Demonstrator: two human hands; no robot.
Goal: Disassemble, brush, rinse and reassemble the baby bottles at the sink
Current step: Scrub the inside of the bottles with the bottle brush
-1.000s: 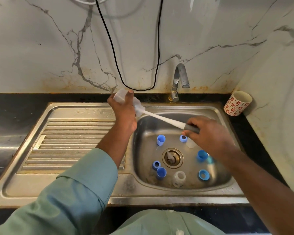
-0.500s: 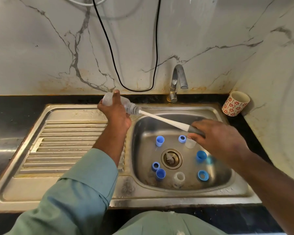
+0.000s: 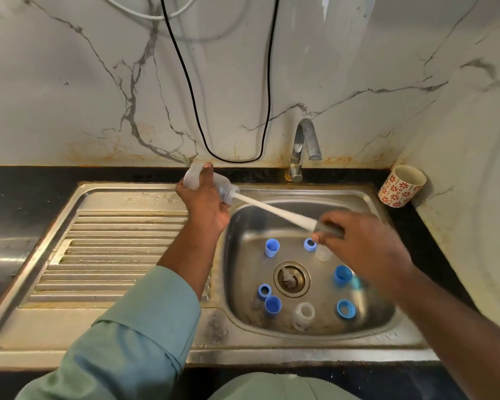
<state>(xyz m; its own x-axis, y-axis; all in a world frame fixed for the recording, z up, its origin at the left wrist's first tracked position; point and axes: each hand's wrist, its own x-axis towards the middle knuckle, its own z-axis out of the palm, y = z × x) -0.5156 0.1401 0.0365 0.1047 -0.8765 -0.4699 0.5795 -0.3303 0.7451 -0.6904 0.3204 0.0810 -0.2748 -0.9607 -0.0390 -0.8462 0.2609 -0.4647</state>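
Note:
My left hand [image 3: 204, 203] grips a clear baby bottle [image 3: 193, 176] held sideways above the sink's back left corner. A white bottle brush [image 3: 274, 210] is pushed into its mouth; my right hand [image 3: 361, 243] grips the brush's grey handle over the basin. In the steel basin [image 3: 378, 310] lie several blue caps and rings, among them a blue cap [image 3: 272, 247], a blue ring [image 3: 345, 308] and a second clear bottle [image 3: 303, 312] near the front. The brush head is hidden inside the held bottle.
The tap [image 3: 303, 148] stands behind the basin, with no water running. A ribbed steel drainboard [image 3: 110, 255] lies to the left. A red-flowered cup [image 3: 401, 186] sits on the black counter at the right. A black cable [image 3: 231, 157] hangs on the marble wall.
The held bottle has shifted slightly left and my right hand has drawn back to the right, pulling the brush partly outward. The parts in the basin have not moved.

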